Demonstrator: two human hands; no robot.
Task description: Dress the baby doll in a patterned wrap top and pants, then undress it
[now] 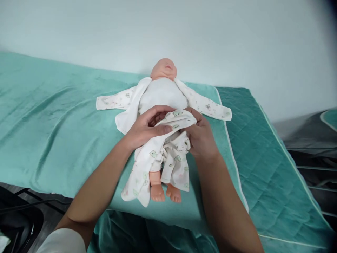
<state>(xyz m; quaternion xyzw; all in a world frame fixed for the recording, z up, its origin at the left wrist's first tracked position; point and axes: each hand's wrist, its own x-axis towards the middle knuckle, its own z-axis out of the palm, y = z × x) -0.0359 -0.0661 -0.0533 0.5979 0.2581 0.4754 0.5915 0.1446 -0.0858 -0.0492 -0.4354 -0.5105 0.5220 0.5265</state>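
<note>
A baby doll [163, 70] lies on its back, its head toward the wall and its bare feet [157, 193] toward me. An open white printed jacket [212, 108] spreads out around its white-covered torso, sleeves stretched to both sides. Over the doll's legs is a bunched white printed garment [154, 153]. My left hand [147, 126] grips its upper edge, thumb on top of the cloth. My right hand [201, 131] is closed on the right end of that same edge, its fingertips partly hidden by the fabric.
A smooth green blanket [65, 133] covers the bed, over a darker quilted pad [265, 154] at the right. Behind the bed stands a white wall [118, 31]. Metal rack bars [316, 168] show at the far right, and a black object [21, 221] at the lower left.
</note>
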